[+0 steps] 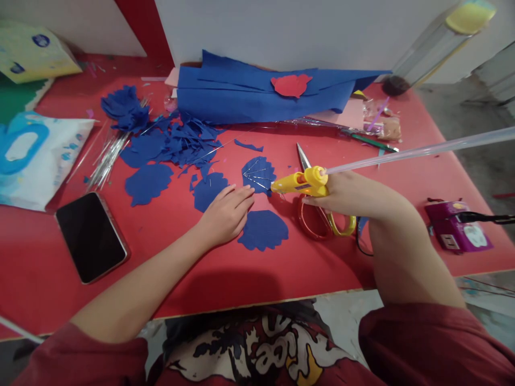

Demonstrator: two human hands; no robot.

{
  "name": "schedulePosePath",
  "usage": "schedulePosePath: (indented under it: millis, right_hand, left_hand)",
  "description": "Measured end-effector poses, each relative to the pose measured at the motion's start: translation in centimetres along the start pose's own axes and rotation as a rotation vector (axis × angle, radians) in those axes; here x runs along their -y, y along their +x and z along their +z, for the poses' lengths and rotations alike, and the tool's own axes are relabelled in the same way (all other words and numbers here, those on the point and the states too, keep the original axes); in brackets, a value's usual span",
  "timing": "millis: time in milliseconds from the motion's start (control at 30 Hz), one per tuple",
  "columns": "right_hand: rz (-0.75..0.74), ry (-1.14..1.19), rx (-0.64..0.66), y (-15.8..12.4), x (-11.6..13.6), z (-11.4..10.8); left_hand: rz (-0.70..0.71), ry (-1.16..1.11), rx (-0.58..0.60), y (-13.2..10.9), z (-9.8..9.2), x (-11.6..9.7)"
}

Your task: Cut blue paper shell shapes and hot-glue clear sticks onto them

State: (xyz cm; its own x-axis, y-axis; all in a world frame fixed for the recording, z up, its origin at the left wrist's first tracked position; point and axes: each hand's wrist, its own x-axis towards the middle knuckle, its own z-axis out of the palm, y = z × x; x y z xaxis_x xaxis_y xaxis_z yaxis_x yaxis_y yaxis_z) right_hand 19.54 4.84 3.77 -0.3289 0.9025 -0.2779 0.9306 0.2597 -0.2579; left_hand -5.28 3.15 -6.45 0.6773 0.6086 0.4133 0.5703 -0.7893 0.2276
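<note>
A yellow hot glue gun [300, 182] is gripped in my right hand [350, 194], a long clear glue stick [422, 150] jutting from its back. Its nozzle is at the right edge of a scalloped blue cutout [261, 170], which bears thin shiny lines. My left hand [229, 214] lies flat, fingertips by that cutout's lower left edge, fingers stretched out. Partly beneath this hand is another blue cutout [207, 192]; a further blue cutout [263, 230] lies to its right. Under the glue gun rest scissors [316, 222] with red and yellow handles, partly hidden by my right hand.
On the red table [193, 289] are a phone [92, 236], a wipes pack [44, 155], silvery wires [110, 155], blue scraps [189, 139], a folded blue sheet [241, 96] with a red cutout [292, 86], a purple box [458, 228] with a cable and a clear tube [430, 51].
</note>
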Motion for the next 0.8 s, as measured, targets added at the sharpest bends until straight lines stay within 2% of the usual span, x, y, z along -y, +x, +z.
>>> schedulePosePath:
  millis: [100, 300, 367, 433, 533, 633, 800]
  right_hand:
    - [0.031, -0.047, 0.075, 0.0, 0.2, -0.1]
    - [0.093, -0.081, 0.089, -0.3, 0.3, -0.5]
    - [0.102, -0.078, 0.081, -0.3, 0.2, -0.7]
    - [0.122, -0.037, 0.013, -0.4, 0.1, -1.0]
    - [0.223, 0.111, -0.086, -0.6, -0.2, -1.4]
    - [0.316, 0.308, -0.106, -0.7, -0.7, -1.8]
    - [0.306, 0.770, -0.144, 0.9, -2.2, -0.6]
  left_hand:
    - [0.008, 0.022, 0.014, 0.1, 0.0, -0.1]
    - [0.006, 0.018, 0.041, 0.1, -0.1, -0.1]
    - [-0.005, 0.018, 0.048, 0.1, -0.1, -0.1]
    - [-0.009, 0.017, 0.049, 0.0, -0.1, 0.0]
    - [-0.008, 0.017, 0.046, 0.0, -0.1, 0.0]
    - [-0.007, 0.028, 0.035, -0.1, 0.0, 0.0]
    - [0.009, 0.041, -0.009, -0.2, 0.1, 0.0]
